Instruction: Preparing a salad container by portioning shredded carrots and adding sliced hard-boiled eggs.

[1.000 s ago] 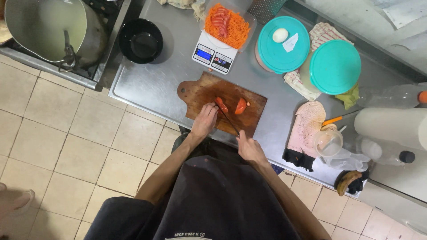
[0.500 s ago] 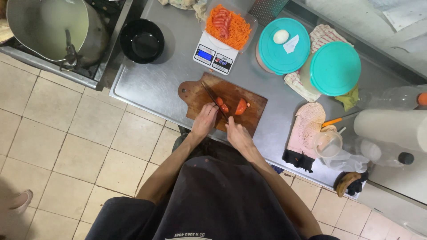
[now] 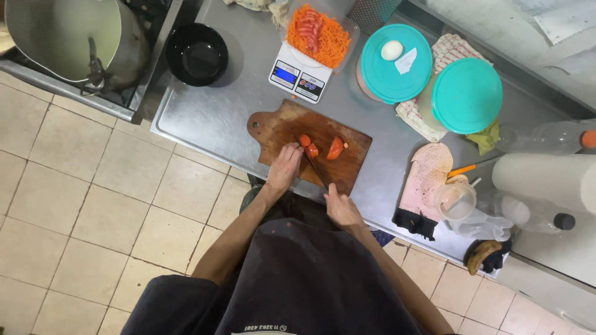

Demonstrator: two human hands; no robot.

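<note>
1. Steel bench (image 3: 205, 118) over a tiled floor; we're cutting at 1 wooden board (image 3: 285, 127).
2. We count 3 red tomato pieces (image 3: 336, 147) on the board, approx.; two sit just by our fingertips.
3. Left hand (image 3: 284, 169) lies flat, fingers loosely spread, pressing on the nearest piece.
4. Right hand (image 3: 340, 208) is closed round 1 knife (image 3: 316, 170); handle hidden in the fist, blade thin & hard to make out.
5. Also: 2 teal lids (image 3: 467, 96), 1 scale (image 3: 300, 73) w/ shredded carrot on top, 1 black bowl (image 3: 197, 54), 1 big pot (image 3: 68, 37) cut off at the edge.
</note>
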